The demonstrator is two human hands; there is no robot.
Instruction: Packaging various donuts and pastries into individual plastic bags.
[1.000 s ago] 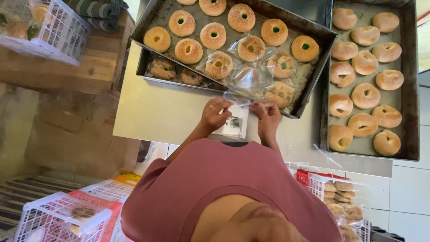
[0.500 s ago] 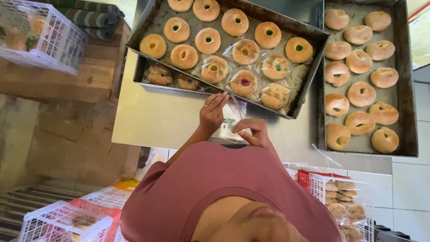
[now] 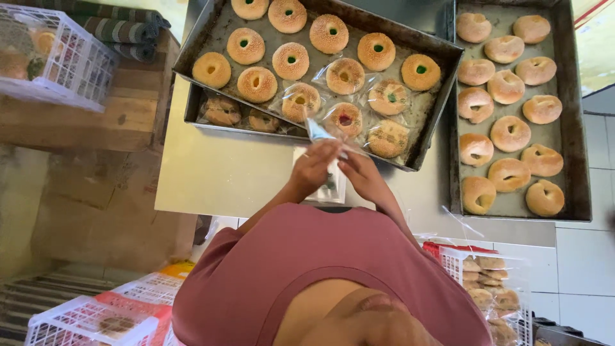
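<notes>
Since half a second ago both hands have come together over the surface (image 3: 224, 173) and lifted a clear plastic bag (image 3: 316, 131); the left hand (image 3: 314, 168) and right hand (image 3: 362, 176) pinch it between them, just in front of the near tray (image 3: 205, 45) of sesame rings, some already wrapped
</notes>
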